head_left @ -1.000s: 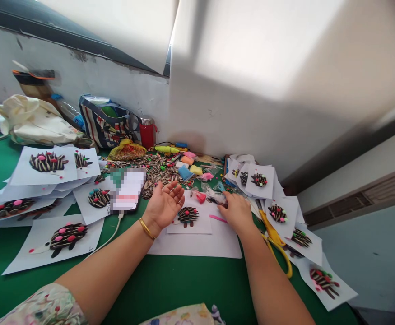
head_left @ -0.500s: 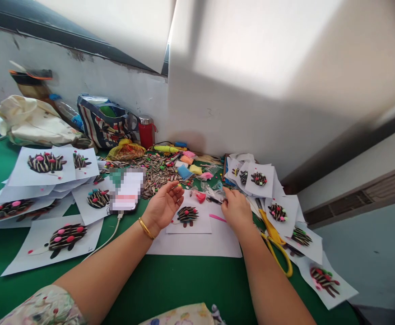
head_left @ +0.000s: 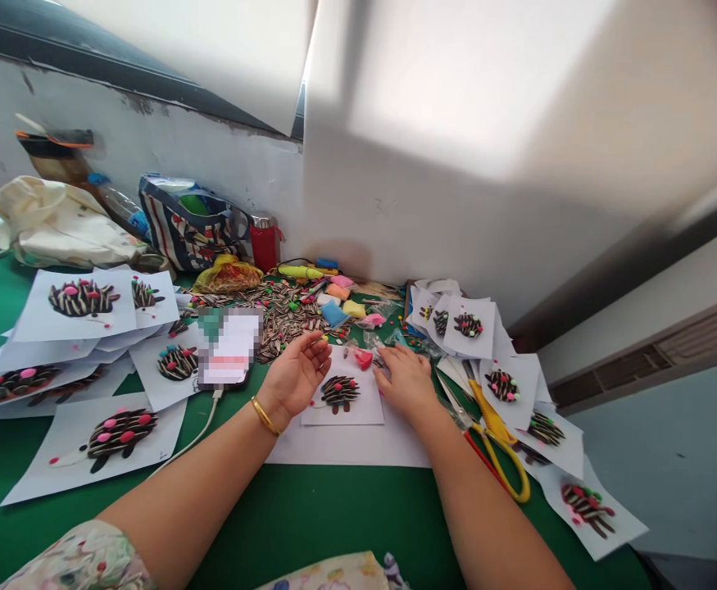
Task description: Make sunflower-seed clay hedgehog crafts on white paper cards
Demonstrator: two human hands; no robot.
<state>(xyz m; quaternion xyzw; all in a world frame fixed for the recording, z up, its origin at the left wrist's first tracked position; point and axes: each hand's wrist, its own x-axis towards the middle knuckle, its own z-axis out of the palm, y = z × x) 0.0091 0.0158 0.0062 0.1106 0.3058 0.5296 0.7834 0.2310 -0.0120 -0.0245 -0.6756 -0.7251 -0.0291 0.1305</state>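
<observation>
Over the green desk (head_left: 309, 524), the person's two bare hands stood on either side of a small white card (head_left: 358, 413). The card bore a spiky hedgehog (head_left: 339, 392) made of striped seeds, and it lay on a larger white sheet (head_left: 346, 451), roughly between the hands.

The left hand (head_left: 300, 378), with a gold bangle (head_left: 265, 415) at its wrist, hung at the card's left edge, palm turned inward, its fingers loosely curled and slightly apart. The right hand (head_left: 404, 381) was palm down just past the card's right edge, its fingers bent over some clear plastic; their tips were hidden, so I couldn't tell whether they pinched anything.

A pinkish-red lump (head_left: 363, 359) sat at the card's top, near the right fingers. Just right of that hand lay yellow-handled scissors (head_left: 498, 426), with a red-handled pair (head_left: 479, 452) beside them, partly covered by the forearm.

Left of the left hand was a phone (head_left: 229, 352), a white cable (head_left: 206, 434) plugged into it. Beyond the hands spread a heap of striped seeds (head_left: 281, 315), colourful lumps (head_left: 354, 309) at its right. Finished-looking hedgehog cards were stacked at the left (head_left: 81, 311) and right (head_left: 472, 324).
</observation>
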